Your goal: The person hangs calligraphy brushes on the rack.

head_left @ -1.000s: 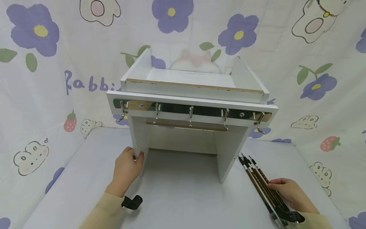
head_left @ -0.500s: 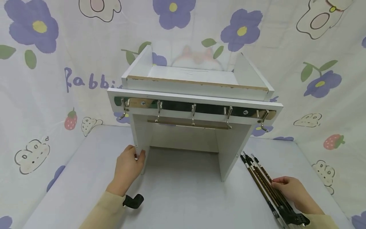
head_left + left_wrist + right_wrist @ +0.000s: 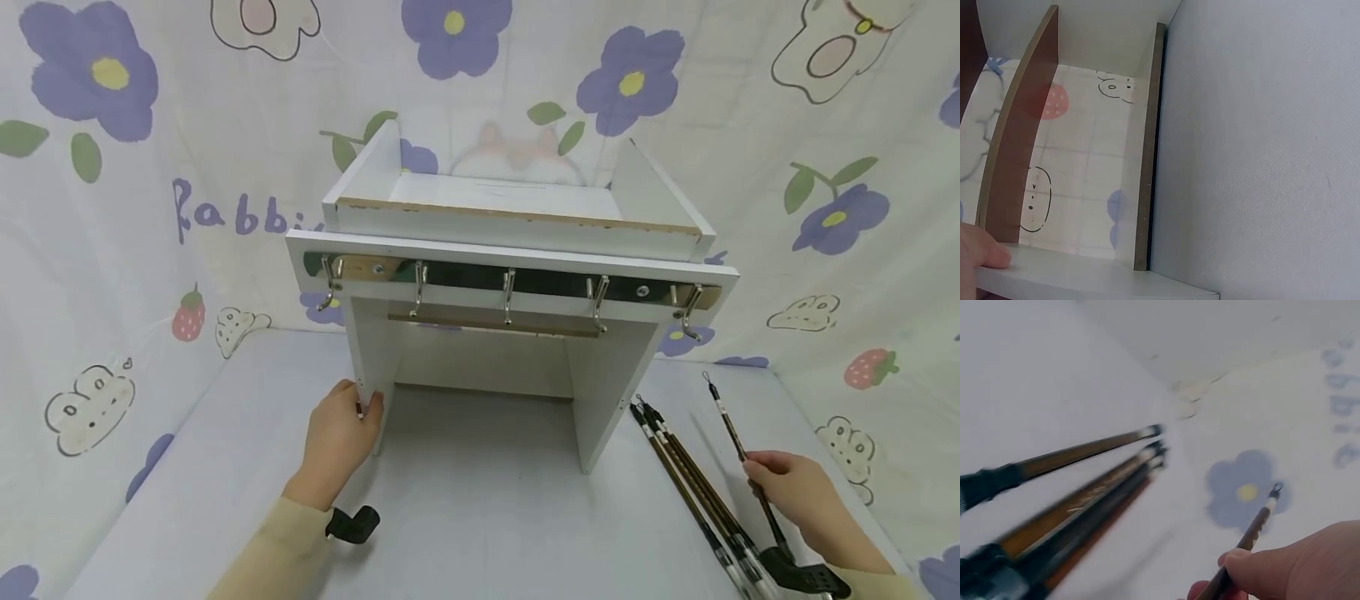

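My right grip (image 3: pixel 804 497) pinches a brush (image 3: pixel 728 425), long axis slanting forward-left, looped end (image 3: pixel 713 392) farthest from me. The hooks (image 3: pixel 509 297) are left of it, ahead and higher; other brushes (image 3: pixel 699 477) lie just left on the tabletop (image 3: pixel 480 517). My left grip (image 3: pixel 332 442) holds the rack's side (image 3: pixel 369 350).

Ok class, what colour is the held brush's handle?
Mainly brown handle, clearest in the right wrist view.

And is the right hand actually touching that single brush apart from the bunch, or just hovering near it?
Touching. The right wrist view shows the right hand pinching the single brush, its thumb lying against the handle.
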A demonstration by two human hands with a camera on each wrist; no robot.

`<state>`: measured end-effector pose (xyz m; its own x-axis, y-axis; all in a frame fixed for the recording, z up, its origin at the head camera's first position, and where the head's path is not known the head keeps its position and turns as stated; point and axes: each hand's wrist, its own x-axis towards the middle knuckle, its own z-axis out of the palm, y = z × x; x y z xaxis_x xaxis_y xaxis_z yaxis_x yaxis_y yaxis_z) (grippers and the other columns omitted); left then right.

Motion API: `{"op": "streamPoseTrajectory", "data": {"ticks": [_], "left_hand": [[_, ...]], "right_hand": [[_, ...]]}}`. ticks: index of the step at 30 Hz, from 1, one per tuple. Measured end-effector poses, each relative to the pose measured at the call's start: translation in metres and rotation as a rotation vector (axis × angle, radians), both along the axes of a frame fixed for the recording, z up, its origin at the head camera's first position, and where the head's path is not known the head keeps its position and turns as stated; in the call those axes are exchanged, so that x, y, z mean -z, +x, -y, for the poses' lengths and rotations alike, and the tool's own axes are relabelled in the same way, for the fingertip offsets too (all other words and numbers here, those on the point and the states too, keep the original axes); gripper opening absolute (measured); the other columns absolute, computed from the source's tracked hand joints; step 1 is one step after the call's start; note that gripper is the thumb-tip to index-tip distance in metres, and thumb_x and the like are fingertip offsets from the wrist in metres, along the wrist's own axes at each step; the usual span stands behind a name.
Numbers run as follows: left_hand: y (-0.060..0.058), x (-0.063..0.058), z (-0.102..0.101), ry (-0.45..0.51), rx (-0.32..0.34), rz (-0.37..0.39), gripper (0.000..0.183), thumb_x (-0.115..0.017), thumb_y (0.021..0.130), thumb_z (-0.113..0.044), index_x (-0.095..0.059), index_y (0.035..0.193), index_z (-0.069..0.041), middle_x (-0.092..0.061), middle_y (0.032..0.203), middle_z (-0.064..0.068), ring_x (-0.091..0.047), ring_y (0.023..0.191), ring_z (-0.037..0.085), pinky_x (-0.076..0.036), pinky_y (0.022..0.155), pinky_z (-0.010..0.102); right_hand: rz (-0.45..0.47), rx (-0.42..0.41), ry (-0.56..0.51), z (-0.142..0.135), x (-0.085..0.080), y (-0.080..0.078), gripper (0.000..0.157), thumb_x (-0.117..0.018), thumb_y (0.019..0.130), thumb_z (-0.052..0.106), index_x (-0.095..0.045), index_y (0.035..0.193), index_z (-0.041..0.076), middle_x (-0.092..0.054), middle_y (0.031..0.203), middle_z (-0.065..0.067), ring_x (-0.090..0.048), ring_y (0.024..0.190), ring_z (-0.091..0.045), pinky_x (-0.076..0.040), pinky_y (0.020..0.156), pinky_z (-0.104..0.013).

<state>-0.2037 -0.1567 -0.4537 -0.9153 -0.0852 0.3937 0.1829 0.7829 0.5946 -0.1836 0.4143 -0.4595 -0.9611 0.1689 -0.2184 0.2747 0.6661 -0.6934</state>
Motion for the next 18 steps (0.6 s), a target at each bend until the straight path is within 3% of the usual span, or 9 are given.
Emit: {"op": "streamPoseTrajectory", "data": {"ticks": [8,13,18], "left_hand": [[0.0,0.001,-0.001,-0.007,-0.009,-0.004,0.023,-0.06,0.093,-0.018,-0.067,0.093,0.004,-0.06,0.087,0.008,-0.057,0.067,0.023,-0.048,0.057,0.037],[0.0,0.0,-0.001,-0.008,-0.001,-0.017,0.023,-0.06,0.093,-0.018,-0.067,0.096,0.004,-0.061,0.088,0.009,-0.058,0.067,0.023,-0.048,0.057,0.037],[0.001,0.0,-0.001,-0.007,0.001,-0.029,0.023,-0.06,0.094,-0.017,-0.067,0.096,0.005,-0.061,0.088,0.01,-0.058,0.069,0.024,-0.049,0.058,0.038]], "right_hand": [[-0.158,-0.019,-0.071,0.013,-0.036,0.024,0.05,-0.049,0.102,0.029,-0.045,0.132,-0.01,-0.061,0.106,-0.012,-0.063,0.08,-0.008,-0.053,0.068,-0.025],[-0.212,0.018,-0.1,0.026,-0.048,0.033,0.05,-0.051,0.101,0.032,-0.046,0.133,-0.007,-0.062,0.108,-0.004,-0.063,0.083,-0.004,-0.054,0.069,-0.022],[-0.267,-0.001,-0.162,0.037,-0.055,0.039,0.047,-0.053,0.1,0.029,-0.047,0.131,-0.007,-0.062,0.101,0.014,-0.064,0.086,-0.002,-0.053,0.071,-0.021]]}}
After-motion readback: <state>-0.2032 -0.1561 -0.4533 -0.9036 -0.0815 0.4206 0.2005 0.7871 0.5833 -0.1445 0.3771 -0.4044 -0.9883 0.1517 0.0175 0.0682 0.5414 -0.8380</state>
